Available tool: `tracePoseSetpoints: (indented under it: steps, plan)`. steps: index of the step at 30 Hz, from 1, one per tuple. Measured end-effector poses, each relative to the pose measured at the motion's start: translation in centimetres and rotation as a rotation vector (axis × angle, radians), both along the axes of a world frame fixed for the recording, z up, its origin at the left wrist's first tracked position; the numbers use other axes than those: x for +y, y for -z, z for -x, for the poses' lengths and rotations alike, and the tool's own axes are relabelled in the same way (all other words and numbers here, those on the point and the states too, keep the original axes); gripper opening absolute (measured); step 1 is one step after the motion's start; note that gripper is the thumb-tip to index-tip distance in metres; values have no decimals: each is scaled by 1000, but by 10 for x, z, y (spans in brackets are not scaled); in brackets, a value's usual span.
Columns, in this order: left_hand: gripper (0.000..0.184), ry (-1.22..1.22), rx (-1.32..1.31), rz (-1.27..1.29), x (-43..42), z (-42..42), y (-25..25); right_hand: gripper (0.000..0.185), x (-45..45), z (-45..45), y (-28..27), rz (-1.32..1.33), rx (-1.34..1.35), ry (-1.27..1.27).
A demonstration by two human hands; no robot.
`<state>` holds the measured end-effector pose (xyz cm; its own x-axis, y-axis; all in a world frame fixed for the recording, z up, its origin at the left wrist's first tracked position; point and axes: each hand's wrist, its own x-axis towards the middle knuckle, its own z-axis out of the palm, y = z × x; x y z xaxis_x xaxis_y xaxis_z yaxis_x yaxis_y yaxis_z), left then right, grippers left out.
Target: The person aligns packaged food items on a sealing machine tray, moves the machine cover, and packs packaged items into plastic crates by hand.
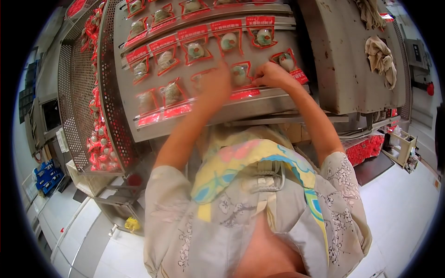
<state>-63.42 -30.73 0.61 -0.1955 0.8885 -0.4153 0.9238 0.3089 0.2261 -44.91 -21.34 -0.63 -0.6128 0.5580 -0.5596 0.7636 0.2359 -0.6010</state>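
Clear, red-edged pouches, each with a pale egg inside, lie in rows on a steel plate (132, 99). My left hand (215, 81) is smeared by motion and hovers over the front row, partly covering one pouch (197, 76); its fingers cannot be made out. To its right, my right hand (273, 75) is closed, fingertips pinched at the right edge of an egg pouch (240, 74). Beyond that hand, a tilted egg pouch (285, 61) lies near the plate's right edge. Several pouches (228, 41) line the row behind, red printed ends facing away.
On the left stands a perforated metal trough (74, 92) with many red egg packs (99, 148). A steel housing (340, 55) at the right bears crumpled cloths (381, 55). Below it sits a bin of red packs (366, 149). Metal bars (208, 32) cross the plate between rows.
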Motion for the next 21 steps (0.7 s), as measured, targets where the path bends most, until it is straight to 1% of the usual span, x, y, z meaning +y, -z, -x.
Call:
tracePoseSetpoints:
  steps: [1, 3, 4, 6, 7, 9, 10, 12, 13, 16, 17, 19, 21]
  plan:
    - [64, -1, 8, -20, -6, -2, -7, 27, 0, -2, -1, -38, 23, 37]
    - [57, 182, -80, -476, -26, -6, -11, 24, 1, -11, -3, -115, 64, 116]
    - [54, 273, -126, -705, -32, -7, -9, 24, 3, -17, -10, -182, 109, 208]
    - [45, 389, -212, -568, -40, -19, 8, 24, 5, -29, -29, -314, 197, 389]
    - [41, 446, -252, -503, -42, -24, 14, 22, 5, -37, -32, -430, 148, 385]
    - [37, 524, -286, -515, -45, -23, 18, 19, 9, -54, -38, -668, 47, 377]
    - [35, 565, -305, -518, -46, -22, 19, 17, 13, -66, -32, -692, -47, 349]
    - [35, 558, -305, -504, -51, -20, 20, 14, 16, -85, -11, -726, -236, 287]
    - [35, 553, -302, -499, -51, -21, 18, 13, 16, -91, -7, -665, -261, 293]
    - [33, 475, -498, -615, -45, -30, 2, 16, 16, -99, -6, -509, -284, 336]
    - [34, 341, -584, -594, -39, -39, 3, 22, 18, -100, -7, -431, -246, 372]
    - [35, 69, -750, -544, -23, -66, 10, 25, 19, -99, -7, -328, -231, 391]
    - [32, -256, -1019, -247, 7, -95, 35, 29, 21, -102, 1, -260, -177, 420]
